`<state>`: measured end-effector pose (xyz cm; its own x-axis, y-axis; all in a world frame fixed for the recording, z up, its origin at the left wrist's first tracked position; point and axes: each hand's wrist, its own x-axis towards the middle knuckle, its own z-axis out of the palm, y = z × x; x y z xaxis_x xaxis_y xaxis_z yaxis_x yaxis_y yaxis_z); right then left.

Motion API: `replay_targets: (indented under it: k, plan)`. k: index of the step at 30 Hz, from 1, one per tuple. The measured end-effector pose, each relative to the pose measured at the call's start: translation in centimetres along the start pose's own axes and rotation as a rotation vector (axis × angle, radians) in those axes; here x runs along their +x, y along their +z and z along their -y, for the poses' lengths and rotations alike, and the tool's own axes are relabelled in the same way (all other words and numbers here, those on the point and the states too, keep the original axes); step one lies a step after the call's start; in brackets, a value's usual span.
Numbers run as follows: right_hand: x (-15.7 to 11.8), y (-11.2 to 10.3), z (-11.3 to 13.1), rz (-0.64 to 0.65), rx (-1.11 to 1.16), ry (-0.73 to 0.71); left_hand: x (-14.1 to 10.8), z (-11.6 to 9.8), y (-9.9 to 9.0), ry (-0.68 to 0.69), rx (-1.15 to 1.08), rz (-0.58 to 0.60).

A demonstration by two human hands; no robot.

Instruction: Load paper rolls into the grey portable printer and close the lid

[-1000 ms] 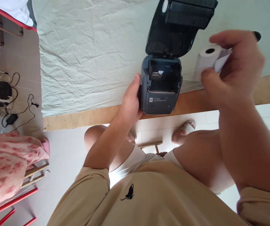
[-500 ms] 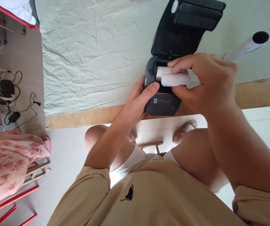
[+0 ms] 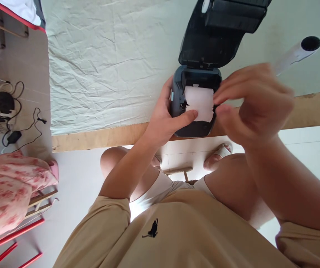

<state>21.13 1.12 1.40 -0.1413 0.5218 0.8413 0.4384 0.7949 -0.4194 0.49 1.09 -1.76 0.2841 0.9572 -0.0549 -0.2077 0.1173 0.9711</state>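
Observation:
A small dark label printer (image 3: 178, 80) stands at the table's front edge with its lid (image 3: 207, 42) swung up and back. White paper (image 3: 200, 97) from a roll lies in its bay, the torn free end drawn over the front edge. My left hand (image 3: 164, 121) grips the printer's left side, its thumb pressing on the paper's loose end. Beside the printer's right wall is my right hand (image 3: 256, 98), slightly blurred. Its thumb and forefinger are a little apart near the paper's right edge, with nothing seen between them; the other fingers curl inward.
A white cylindrical object with a dark round end (image 3: 297, 56) lies on the pale green tablecloth (image 3: 106, 67), to the right. The table's wooden edge (image 3: 101, 137) runs in front of me. Cables and an adapter (image 3: 14, 137) lie on the floor at left, near a flowered pink cloth (image 3: 12, 186).
The paper roll has gone down into the printer's bay, and its end now lies over the front. My right hand has let go and shifted right; my left thumb has moved onto the paper.

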Motion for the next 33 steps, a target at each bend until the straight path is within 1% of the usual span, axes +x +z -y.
replay_targets:
  k: [2,3,4,7,8,9,12,13,14,18,19,22,24,26,29,32,33]
  plan:
    - [0.1,-0.1,-0.3,-0.123,0.007,0.097,0.5,0.7,-0.4,0.016,0.017,0.029]
    - [0.1,-0.3,-0.5,-0.134,0.017,0.153,0.7,1.0,-0.6,0.035,0.021,0.047]
    - [0.1,-0.4,-0.7,-0.109,0.034,0.201,0.9,1.2,-0.8,0.054,0.027,0.065]
    - [0.1,-0.9,-1.1,0.07,0.112,0.273,1.1,1.6,-1.3,0.078,0.06,0.103]
    - [0.2,-1.0,-1.2,0.102,0.13,0.297,1.1,1.7,-1.4,0.075,0.072,0.105]
    - [0.2,-1.1,-1.3,0.093,0.151,0.31,1.1,1.8,-1.4,0.069,0.085,0.104]
    - [-0.1,-1.1,-1.5,-0.034,0.193,0.329,1.0,2.0,-1.6,0.062,0.109,0.099]
    - [-0.3,-1.1,-1.6,-0.048,0.195,0.336,0.9,2.1,-1.6,0.066,0.107,0.102]
    - [-0.5,-1.0,-1.7,-0.024,0.194,0.355,0.9,2.1,-1.6,0.07,0.1,0.109]
    - [-1.8,-0.3,-2.3,0.163,0.24,0.439,0.6,1.8,-1.3,0.062,0.017,0.145]
    - [-2.1,-0.2,-2.5,0.204,0.268,0.459,0.4,1.6,-1.1,0.053,-0.016,0.14]
    - [-2.8,0.3,-2.9,0.275,0.333,0.514,-0.1,0.7,-0.3,0.003,-0.074,0.107]
    - [-2.9,0.5,-3.1,0.281,0.342,0.513,-0.5,0.1,0.0,-0.028,-0.082,0.091]
    - [-3.0,0.6,-3.2,0.257,0.331,0.478,-0.7,-0.5,0.3,-0.046,-0.111,0.081]
    - [-3.0,0.8,-3.5,0.224,0.327,0.433,-0.8,-1.1,0.7,-0.046,-0.138,0.041]
    - [-2.8,0.8,-3.9,0.224,0.339,0.414,-0.6,-1.5,1.0,-0.038,-0.114,-0.02]
    - [-2.7,0.8,-3.9,0.233,0.344,0.416,-0.5,-1.6,1.1,-0.039,-0.118,-0.02]
